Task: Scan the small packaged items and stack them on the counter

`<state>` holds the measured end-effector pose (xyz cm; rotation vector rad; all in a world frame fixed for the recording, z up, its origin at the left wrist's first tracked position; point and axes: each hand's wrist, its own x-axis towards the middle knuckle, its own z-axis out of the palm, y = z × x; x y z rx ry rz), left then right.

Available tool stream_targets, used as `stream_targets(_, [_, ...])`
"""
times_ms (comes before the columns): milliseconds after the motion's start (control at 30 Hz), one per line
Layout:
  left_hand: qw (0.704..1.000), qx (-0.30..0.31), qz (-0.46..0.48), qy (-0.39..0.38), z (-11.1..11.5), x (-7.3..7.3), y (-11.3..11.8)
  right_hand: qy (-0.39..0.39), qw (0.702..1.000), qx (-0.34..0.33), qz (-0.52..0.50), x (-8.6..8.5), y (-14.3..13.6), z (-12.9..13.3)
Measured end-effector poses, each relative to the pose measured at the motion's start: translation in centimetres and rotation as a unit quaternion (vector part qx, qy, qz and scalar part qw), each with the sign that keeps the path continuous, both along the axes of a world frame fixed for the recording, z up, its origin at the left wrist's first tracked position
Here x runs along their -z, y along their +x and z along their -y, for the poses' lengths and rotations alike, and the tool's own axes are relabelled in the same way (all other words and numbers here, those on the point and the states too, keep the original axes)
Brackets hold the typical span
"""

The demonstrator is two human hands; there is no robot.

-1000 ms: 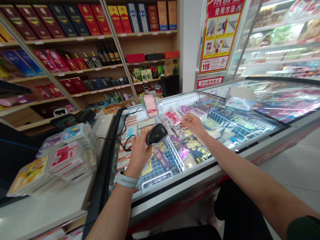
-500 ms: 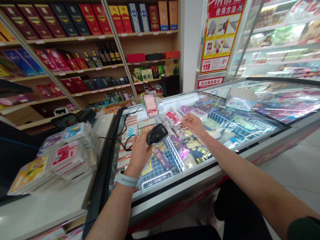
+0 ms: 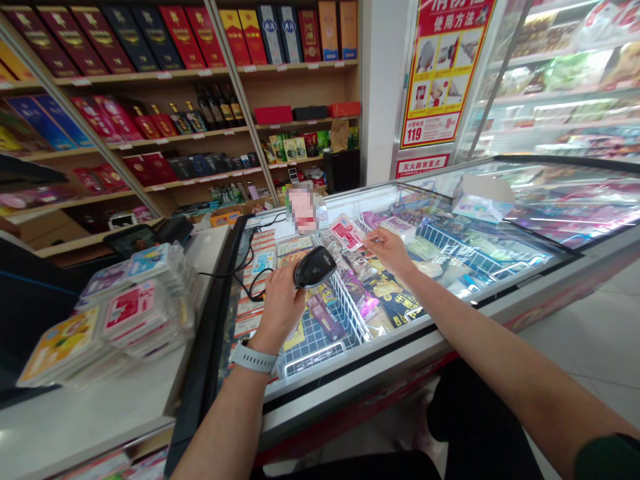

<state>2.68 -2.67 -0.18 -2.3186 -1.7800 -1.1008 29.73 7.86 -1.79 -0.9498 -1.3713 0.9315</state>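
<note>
My left hand point(image 3: 283, 300), with a grey watch on the wrist, is wrapped round a black barcode scanner point(image 3: 315, 267). The scanner's head points up and to the right, over the glass top of a chest freezer point(image 3: 345, 363). To its right, my right hand point(image 3: 388, 248) pinches the near right corner of a flat pack with a red and white label point(image 3: 347, 233). This pack is above the glass, a little beyond the scanner, and the two do not touch.
Stacks of plastic packs point(image 3: 133, 310) stand on the white counter point(image 3: 95, 413) at left. A black cable point(image 3: 220, 274) runs from the counter to the scanner. An open carton point(image 3: 483, 199) rests on the freezer at right. Shelves of boxes point(image 3: 180, 37) and bottles line the back.
</note>
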Motion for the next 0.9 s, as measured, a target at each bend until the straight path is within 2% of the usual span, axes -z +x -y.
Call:
stream_targets(600, [1.000, 0.011, 0.000, -0.018, 0.15, -0.05, 0.13, 0.006, 1.000, -0.002, -0.012, -0.09, 0.02, 0.00])
stream_targets(900, [0.999, 0.018, 0.001, -0.034, 0.33, -0.52, 0.29, 0.002, 1.000, -0.003, -0.009, -0.01, 0.16, -0.15])
